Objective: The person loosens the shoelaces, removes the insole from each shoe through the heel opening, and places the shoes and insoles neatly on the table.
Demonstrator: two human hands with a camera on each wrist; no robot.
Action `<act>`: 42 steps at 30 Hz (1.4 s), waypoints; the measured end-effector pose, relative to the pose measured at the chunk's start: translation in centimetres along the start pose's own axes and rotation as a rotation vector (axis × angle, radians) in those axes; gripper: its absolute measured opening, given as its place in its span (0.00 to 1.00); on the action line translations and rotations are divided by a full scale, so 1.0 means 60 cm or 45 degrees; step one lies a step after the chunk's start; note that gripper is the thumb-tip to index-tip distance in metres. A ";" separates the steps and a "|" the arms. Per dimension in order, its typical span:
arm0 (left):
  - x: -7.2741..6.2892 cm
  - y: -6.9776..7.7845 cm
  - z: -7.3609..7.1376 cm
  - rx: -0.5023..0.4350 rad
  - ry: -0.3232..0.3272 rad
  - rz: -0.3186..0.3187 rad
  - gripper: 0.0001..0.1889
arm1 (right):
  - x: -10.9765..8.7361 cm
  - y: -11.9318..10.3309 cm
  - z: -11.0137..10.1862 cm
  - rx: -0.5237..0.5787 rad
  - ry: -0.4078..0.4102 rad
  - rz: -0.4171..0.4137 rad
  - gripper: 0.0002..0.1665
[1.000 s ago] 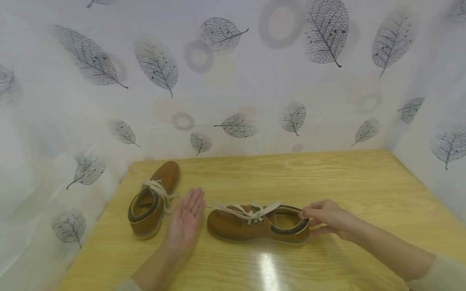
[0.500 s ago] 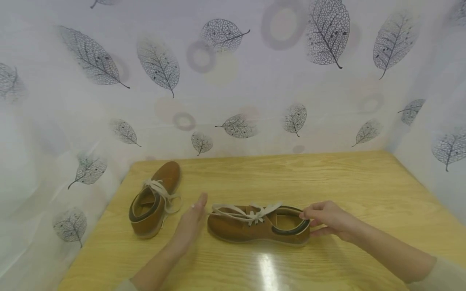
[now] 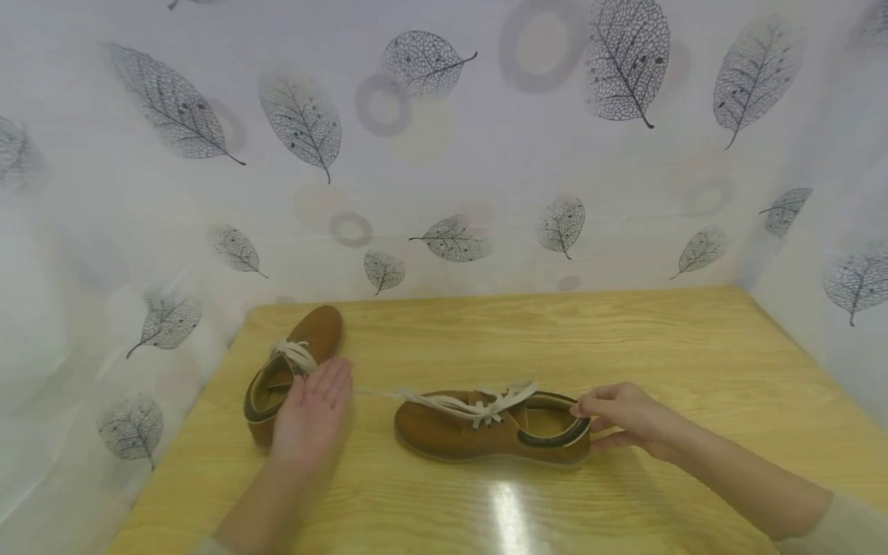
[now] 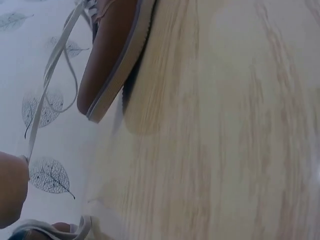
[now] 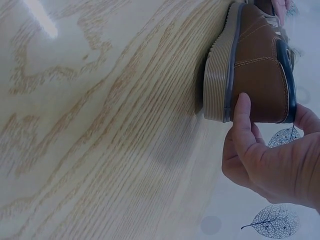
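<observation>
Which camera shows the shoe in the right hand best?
The head view: the shoe shows nearly whole, toe to heel. The left wrist view catches just its front; the right wrist view, mainly its heel.

A brown leather shoe (image 3: 433, 441) sits upright on the surface (image 3: 694, 362), toe to the left, one strand of its cream laces (image 3: 488, 412) running out past it; its matching shoe (image 3: 321, 330) stands farther left, toe pointing away.

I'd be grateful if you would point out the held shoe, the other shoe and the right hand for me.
Held shoe (image 3: 489, 443): head view, on its leather side.
Other shoe (image 3: 319, 331): head view, on its toe.
Right hand (image 3: 630, 420): head view, on the middle of the hand.
</observation>
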State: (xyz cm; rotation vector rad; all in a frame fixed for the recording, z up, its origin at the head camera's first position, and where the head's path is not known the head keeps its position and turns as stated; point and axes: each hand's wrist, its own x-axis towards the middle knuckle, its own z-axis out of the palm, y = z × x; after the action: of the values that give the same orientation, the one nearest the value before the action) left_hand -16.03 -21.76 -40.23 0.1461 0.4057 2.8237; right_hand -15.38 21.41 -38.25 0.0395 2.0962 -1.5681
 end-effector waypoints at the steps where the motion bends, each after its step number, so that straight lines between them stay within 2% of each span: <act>1: -0.002 0.006 -0.003 -0.133 0.010 0.001 0.31 | 0.000 0.001 0.000 0.000 -0.003 -0.002 0.23; 3: -0.005 0.016 -0.010 -0.357 0.022 -0.006 0.31 | 0.001 0.000 0.001 0.003 -0.005 -0.003 0.23; 5: -0.008 0.025 -0.016 -0.511 0.025 -0.031 0.32 | 0.001 -0.001 0.002 0.005 -0.001 -0.001 0.23; 6: -0.010 0.028 -0.019 -0.536 0.025 -0.062 0.33 | 0.001 -0.002 0.002 0.006 0.005 0.004 0.22; 7: -0.011 0.030 -0.021 -0.506 0.022 -0.114 0.34 | 0.001 -0.002 0.003 0.007 0.010 0.008 0.22; 9: -0.015 0.031 -0.024 -0.292 0.043 -0.232 0.34 | 0.001 -0.003 0.003 0.010 0.021 0.012 0.22; 13: -0.026 0.028 -0.033 0.506 0.141 -0.571 0.32 | 0.001 -0.002 0.000 0.005 0.012 0.007 0.22; 15: -0.032 0.027 -0.039 0.832 0.197 -0.671 0.31 | 0.002 -0.001 -0.002 -0.003 -0.006 0.007 0.23; 16: -0.034 0.028 -0.042 0.944 0.222 -0.683 0.31 | 0.002 -0.001 -0.003 -0.007 -0.013 0.004 0.23; 17: -0.034 0.029 -0.044 1.012 0.254 -0.662 0.31 | 0.002 0.000 -0.003 -0.012 -0.022 -0.004 0.23; 19: -0.034 0.029 -0.044 1.065 0.320 -0.548 0.32 | 0.003 -0.001 -0.004 -0.013 -0.017 0.001 0.23; 21: -0.030 0.028 -0.039 0.986 0.363 -0.412 0.32 | 0.002 0.000 -0.004 -0.018 -0.012 0.000 0.23; 22: -0.028 0.026 -0.035 0.866 0.365 -0.348 0.32 | 0.001 0.000 -0.004 -0.018 -0.006 -0.008 0.22; 24: -0.024 0.021 -0.024 0.588 0.321 -0.249 0.31 | -0.001 -0.001 -0.004 -0.022 -0.004 -0.010 0.22; 28: -0.022 0.012 0.001 -0.104 0.225 -0.103 0.30 | -0.001 -0.001 -0.003 -0.022 -0.004 -0.019 0.23; 31: -0.020 0.011 0.015 -0.466 0.189 0.012 0.28 | -0.001 -0.001 -0.002 -0.014 0.006 -0.019 0.23; 34: -0.021 0.019 0.021 -0.675 0.201 0.081 0.26 | -0.001 0.001 0.000 -0.006 0.012 -0.014 0.22; 36: -0.025 0.031 0.019 -0.792 0.198 0.095 0.26 | -0.001 0.002 0.001 -0.001 0.014 -0.009 0.22; 39: -0.031 0.059 0.018 -0.850 0.258 0.115 0.26 | -0.002 0.003 0.001 0.002 0.010 -0.009 0.22; 42: -0.037 0.094 0.016 -0.881 0.265 0.070 0.21 | -0.003 0.004 0.000 -0.012 0.004 -0.027 0.22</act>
State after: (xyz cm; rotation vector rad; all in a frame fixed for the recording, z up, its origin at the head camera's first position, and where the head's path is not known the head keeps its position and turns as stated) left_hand -15.27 -27.36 -37.80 -0.2843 -0.5491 2.8563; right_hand -15.15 21.53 -38.38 0.0167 2.1130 -1.5711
